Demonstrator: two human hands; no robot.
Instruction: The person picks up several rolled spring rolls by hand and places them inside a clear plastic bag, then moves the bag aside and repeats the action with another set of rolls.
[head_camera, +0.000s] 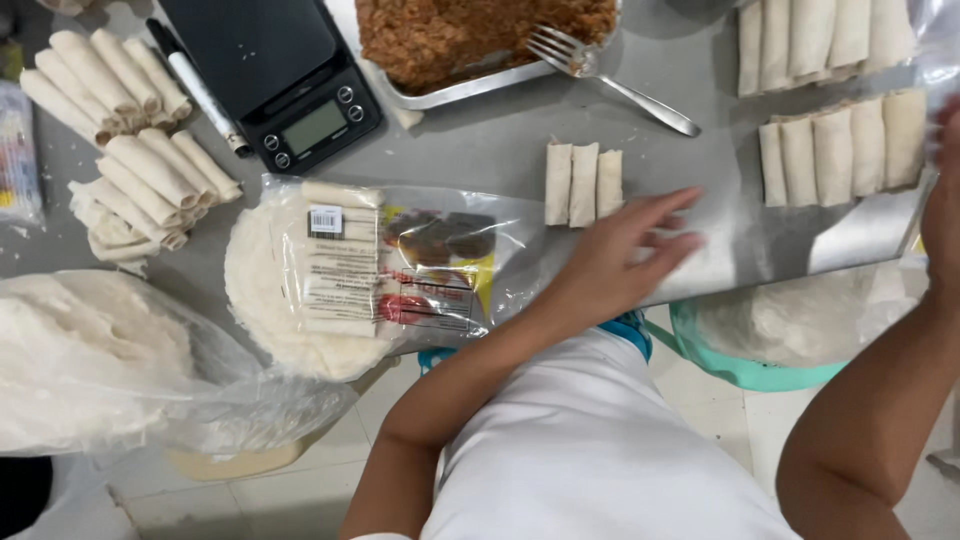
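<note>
My left hand (625, 255) lies flat with fingers spread on the steel table (500, 140), just right of three small wrapped rolls (583, 183) standing side by side. It holds nothing. My right hand (943, 200) is at the right edge of view, blurred, near a clear sheet with rows of finished rolls (845, 145). Whether it grips anything cannot be made out.
A pack of round wrappers (340, 275) lies in plastic at the table's front. A digital scale (290, 90), a marker (200, 90), a tray of minced filling (470, 40) with a fork (600, 75), piles of rolls (120, 130) at left, a bagged wrapper stack (100, 360), a teal bowl (760, 350).
</note>
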